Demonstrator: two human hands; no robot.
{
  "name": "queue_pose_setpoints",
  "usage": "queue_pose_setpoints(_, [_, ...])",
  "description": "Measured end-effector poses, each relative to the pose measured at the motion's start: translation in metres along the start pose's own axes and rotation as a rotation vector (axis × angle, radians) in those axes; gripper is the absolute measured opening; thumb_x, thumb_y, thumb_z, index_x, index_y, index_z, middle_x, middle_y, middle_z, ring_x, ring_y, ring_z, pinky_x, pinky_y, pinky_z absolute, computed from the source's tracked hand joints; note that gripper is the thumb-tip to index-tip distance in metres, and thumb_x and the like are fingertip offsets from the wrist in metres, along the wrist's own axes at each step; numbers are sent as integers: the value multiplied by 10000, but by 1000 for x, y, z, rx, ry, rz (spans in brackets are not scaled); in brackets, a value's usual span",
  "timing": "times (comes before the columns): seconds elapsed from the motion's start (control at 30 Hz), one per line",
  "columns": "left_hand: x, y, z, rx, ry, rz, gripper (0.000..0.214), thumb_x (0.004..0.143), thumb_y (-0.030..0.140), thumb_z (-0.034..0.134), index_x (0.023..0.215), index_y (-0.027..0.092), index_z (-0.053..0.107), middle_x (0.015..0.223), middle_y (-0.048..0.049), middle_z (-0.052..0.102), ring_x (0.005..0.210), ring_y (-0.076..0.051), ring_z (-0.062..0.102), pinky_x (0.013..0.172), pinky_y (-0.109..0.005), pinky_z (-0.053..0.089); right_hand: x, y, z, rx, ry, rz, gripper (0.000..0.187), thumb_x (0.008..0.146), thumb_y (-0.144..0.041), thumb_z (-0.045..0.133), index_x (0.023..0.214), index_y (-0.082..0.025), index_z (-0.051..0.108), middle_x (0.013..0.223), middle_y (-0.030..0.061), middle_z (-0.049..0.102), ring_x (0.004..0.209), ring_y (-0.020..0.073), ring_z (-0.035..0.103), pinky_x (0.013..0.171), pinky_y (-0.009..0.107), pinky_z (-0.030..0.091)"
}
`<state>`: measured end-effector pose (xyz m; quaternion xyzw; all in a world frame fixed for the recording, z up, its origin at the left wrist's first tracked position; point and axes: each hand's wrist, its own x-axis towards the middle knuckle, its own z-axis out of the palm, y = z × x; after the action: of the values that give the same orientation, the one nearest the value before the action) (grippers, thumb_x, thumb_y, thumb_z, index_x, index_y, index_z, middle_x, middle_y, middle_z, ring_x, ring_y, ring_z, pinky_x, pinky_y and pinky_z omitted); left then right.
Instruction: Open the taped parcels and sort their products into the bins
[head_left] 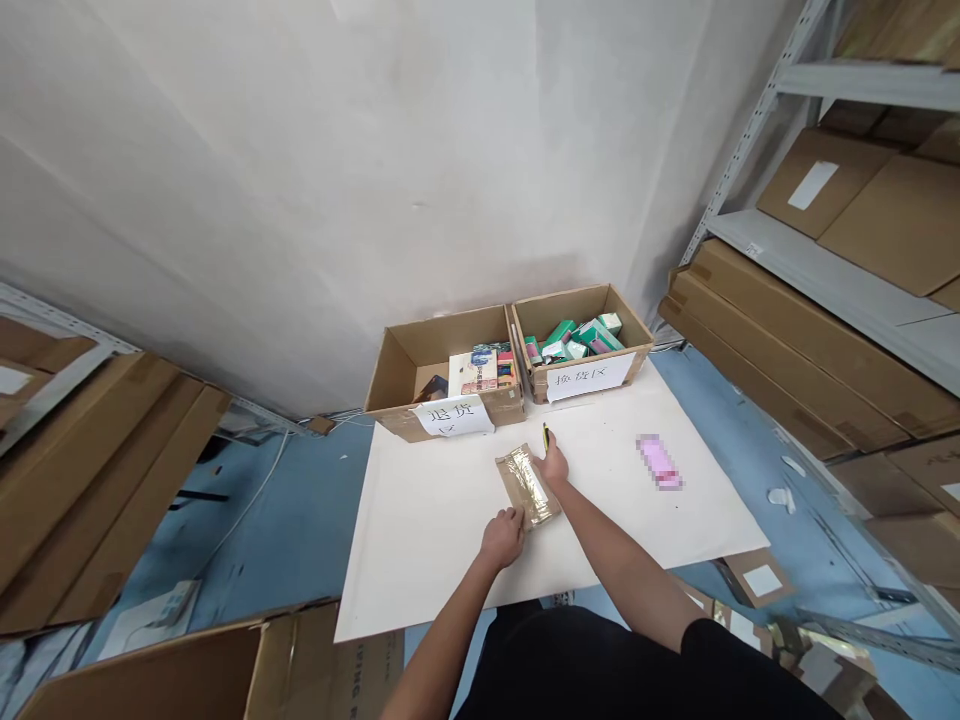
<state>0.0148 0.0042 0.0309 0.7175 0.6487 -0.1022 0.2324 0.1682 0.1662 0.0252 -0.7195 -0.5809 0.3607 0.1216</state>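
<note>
The right hand (pixel 553 464) is closed round a slim yellow-and-black tool (pixel 546 437), perhaps a cutter, whose tip points toward the desk's far edge. The left hand (pixel 503 537) has its fingers bent onto the near left corner of a flat brown package (pixel 527 485); whether the thumb pinches underneath cannot be told. The likely reason for this hold is steadiness: one hand pins the near end while the other, just at the package's far right side, keeps the tool clear of those fingers. Whether the right hand also touches the package is unclear.

The package lies flat around the middle of the white desk (pixel 435 520), well in from its left and right edges, probably so both arms reach it easily over the near edge. Shiny tape covers its upper face. Toward the right edge lies a pink item (pixel 660 462), pixelated beyond recognition, apart from the hands.

Two open cartons stand side by side along the far edge, presumably to leave the near part for handwork. The left carton (pixel 506 405), by the far left corner, holds a pale box (pixel 472 373) among others; the right carton (pixel 637 362), by the far right corner, holds green-and-white boxes (pixel 592 338). Their handwritten sheets face the person, seemingly for easy reading.
</note>
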Motion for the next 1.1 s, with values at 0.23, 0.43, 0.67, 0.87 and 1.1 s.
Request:
queue_pose_setpoints(0.23, [44, -9, -29, 177, -14, 183, 955, 833, 134, 686, 1667, 319, 257, 1765, -106, 224, 1604, -333, 231, 1165, -455, 417, -37, 46, -13, 9, 45, -43, 857, 958, -500, 647, 1667, -227, 252, 1370, 134, 697, 1233, 311, 684, 949, 347, 519])
queue_pose_setpoints(0.43, [62, -10, -18, 190, -65, 147, 1057, 828, 285, 798, 1687, 412, 195, 1792, -63, 168, 1625, -355, 173, 1154, -521, 421, -85, 85, 8, -29, -101, 67, 881, 925, -480, 687, 1655, -229, 261, 1271, 108, 743, 1159, 302, 722, 914, 356, 528])
queue_pose_setpoints(0.67, [25, 23, 22, 149, 90, -71, 747, 992, 504, 585, 1666, 290, 345, 1658, -181, 429, 1428, -409, 451, 1121, -590, 426, -33, 44, -9, -40, 10, 49, 918, 881, -327, 752, 1655, -234, 267, 1312, 118, 728, 1178, 287, 711, 941, 332, 518])
queue_pose_setpoints(0.87, [29, 27, 18, 50, 215, -64, 660, 1026, 358, 527, 1658, 311, 344, 1673, -141, 404, 1530, -377, 352, 1178, -562, 399, -22, 45, -32, 82, 44, -13, 664, 1041, -406, 510, 1649, -223, 313, 1325, 101, 729, 1200, 265, 700, 982, 333, 526])
queue_pose_setpoints(1.1, [38, 15, 34, -3, 155, -29, 650, 1046, 333, 398, 1686, 336, 284, 1774, -58, 239, 1633, -362, 174, 1259, -592, 274, -64, 91, -65, -91, -154, -175, 551, 1042, -248, 465, 1589, -310, 454, 1093, 32, 785, 968, 235, 737, 871, 302, 517])
